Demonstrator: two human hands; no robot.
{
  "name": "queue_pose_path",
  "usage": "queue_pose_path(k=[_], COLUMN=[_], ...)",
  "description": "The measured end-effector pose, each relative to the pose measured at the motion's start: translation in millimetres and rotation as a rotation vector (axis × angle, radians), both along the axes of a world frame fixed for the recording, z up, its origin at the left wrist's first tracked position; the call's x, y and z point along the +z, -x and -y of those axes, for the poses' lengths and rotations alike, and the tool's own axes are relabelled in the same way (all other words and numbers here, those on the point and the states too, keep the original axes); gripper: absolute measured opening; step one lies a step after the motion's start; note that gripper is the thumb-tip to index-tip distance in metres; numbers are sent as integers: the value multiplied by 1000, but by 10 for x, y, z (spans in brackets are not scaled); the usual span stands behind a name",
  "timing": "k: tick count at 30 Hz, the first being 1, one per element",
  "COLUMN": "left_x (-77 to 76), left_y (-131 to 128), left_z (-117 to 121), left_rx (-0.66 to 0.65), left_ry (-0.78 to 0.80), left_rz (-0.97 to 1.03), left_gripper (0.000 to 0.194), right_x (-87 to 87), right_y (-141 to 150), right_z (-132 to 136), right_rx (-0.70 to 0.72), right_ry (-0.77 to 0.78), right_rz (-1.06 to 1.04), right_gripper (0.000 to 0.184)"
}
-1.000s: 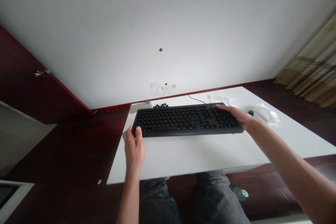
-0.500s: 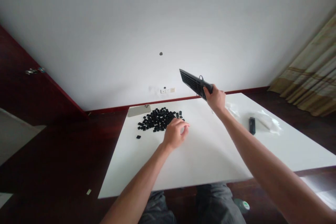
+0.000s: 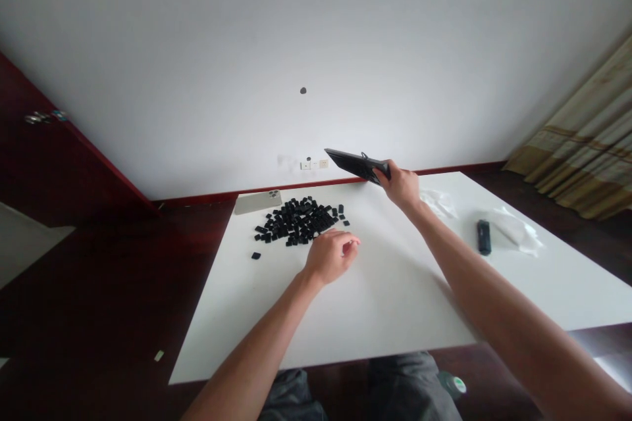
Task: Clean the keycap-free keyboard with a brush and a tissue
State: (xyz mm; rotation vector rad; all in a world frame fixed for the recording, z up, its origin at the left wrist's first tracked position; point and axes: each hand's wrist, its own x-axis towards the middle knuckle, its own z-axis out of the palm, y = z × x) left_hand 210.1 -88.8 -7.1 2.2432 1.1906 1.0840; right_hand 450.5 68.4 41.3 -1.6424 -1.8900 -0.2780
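1. The right hand (image 3: 401, 185) is closed around one end of a slim black plastic keyboard (image 3: 353, 164). The keyboard is lifted and tilted, upper middle of the frame, above the far edge of the table, with its long body pointing left.
2. The left hand (image 3: 330, 256) sits mid-frame, its fingers loosely curled and close together. Whether they pinch anything cannot be told.
3. Just beyond those fingers lies a loose heap of small, square, matte black plastic keycaps (image 3: 296, 220) on a smooth white rectangular tabletop (image 3: 395, 302). One stray black keycap (image 3: 255, 255) lies apart, lower left of the heap.
4. A flat, pale-gold smartphone (image 3: 257, 202) lies at the table's far left corner, its camera cluster facing up.
5. Toward the right, a short black oblong stick (image 3: 484, 237) rests beside crumpled clear plastic film (image 3: 513, 230).
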Motion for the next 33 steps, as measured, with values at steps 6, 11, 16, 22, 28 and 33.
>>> queue_pose_path(k=[6, 11, 16, 22, 28, 33], left_x=[30, 20, 14, 83, 79, 87], left_y=[65, 87, 121, 191, 242, 293], left_z=[-49, -72, -85, -112, -157, -188], left_rx=[70, 86, 102, 147, 174, 192], left_ry=[19, 44, 54, 43, 59, 65], left_rz=[28, 25, -4, 25, 44, 62], left_gripper=[22, 21, 21, 21, 22, 23], right_x=[-23, -5, -41, -62, -97, -136], right_y=[-151, -221, -166, -223, -236, -272], right_z=[-17, -2, -28, -57, -33, -42], right_rx=[278, 375, 479, 455, 435, 379], right_ry=[-4, 2, -70, -132, -112, -158], right_rz=[-6, 33, 117, 79, 87, 45], right_gripper=[40, 32, 25, 27, 27, 30])
